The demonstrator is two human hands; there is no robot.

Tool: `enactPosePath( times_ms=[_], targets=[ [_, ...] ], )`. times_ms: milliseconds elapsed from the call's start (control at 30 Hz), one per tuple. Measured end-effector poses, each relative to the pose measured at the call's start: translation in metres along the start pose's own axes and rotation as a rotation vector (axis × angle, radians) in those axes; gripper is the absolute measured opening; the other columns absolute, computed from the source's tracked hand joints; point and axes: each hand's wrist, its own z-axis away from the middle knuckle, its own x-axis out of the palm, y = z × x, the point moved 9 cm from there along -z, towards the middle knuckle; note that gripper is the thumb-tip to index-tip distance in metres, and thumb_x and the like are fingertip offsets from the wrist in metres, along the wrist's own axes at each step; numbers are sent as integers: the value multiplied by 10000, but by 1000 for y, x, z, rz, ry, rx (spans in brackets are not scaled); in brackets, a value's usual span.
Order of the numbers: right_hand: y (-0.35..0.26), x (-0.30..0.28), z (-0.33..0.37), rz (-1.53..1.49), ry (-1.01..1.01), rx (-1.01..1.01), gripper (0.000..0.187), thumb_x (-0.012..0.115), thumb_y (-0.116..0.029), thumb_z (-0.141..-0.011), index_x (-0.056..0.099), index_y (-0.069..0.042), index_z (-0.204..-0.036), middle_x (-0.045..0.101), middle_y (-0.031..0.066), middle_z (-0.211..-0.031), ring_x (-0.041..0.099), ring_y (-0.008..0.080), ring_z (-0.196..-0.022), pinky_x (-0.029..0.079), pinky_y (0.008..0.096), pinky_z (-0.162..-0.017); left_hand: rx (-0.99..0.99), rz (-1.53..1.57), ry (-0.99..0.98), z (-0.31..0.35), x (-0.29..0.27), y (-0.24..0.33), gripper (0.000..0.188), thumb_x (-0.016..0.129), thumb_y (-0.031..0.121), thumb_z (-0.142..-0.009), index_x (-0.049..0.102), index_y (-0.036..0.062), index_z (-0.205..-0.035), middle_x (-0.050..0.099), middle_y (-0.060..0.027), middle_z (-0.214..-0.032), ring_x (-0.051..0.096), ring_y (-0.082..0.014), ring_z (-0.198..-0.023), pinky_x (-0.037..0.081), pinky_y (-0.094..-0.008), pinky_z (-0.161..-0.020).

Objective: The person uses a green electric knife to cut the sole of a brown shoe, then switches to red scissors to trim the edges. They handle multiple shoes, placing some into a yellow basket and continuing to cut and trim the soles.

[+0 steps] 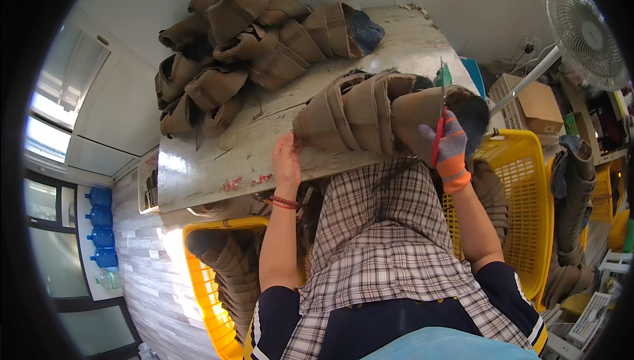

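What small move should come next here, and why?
Probably firm the left hand's hold on the brown stack before moving the red-handled tool: that hand meets the stack only at its left end, while the gloved right hand holds the tool near the right end, blade pointing away from the person.

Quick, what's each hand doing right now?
Left hand: touching the left end of the brown stack; grip unclear.
Right hand: gloved, closed around a red-handled tool, apparently scissors.

The gray plank floor (146,254) lies partly sunlit.
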Motion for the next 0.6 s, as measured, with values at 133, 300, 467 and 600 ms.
enactPosePath(
  times_ms=[133,300,467,600],
  targets=[
    [-2,39,-16,-363,-384,140,480,723,-66,-751,544,11,-1191,636,59,-1060,582,125,-947,474,268,-824,-58,11,-218,3,68,24,340,570,248,-929,576,-20,-1138,627,-74,-1124,573,-157,-1026,440,-294,-912],
    [36,49,-38,-545,-259,275,484,706,-87,-766,524,-9,-1207,602,76,-1081,603,184,-926,485,299,-842,-165,210,-291,2,104,29,383,606,283,-904,594,-30,-1124,639,-88,-1104,593,-167,-989,464,-313,-889],
    [68,41,-29,-649,26,20,277,590,-228,-901,560,-47,-1109,576,0,-889,544,98,-700,455,202,-657,184,-316,167,10,70,50,404,610,303,-907,541,-26,-1130,592,-55,-1105,536,-156,-981,425,-284,-869],
    [39,12,-3,-206,-18,-104,340,510,-328,-952,570,-20,-1081,516,-58,-697,426,29,-557,360,166,-529,1001,-1040,423,34,45,176,270,618,131,-857,499,19,-1071,518,-117,-1050,476,-273,-988,380,-384,-885]
  ],
)
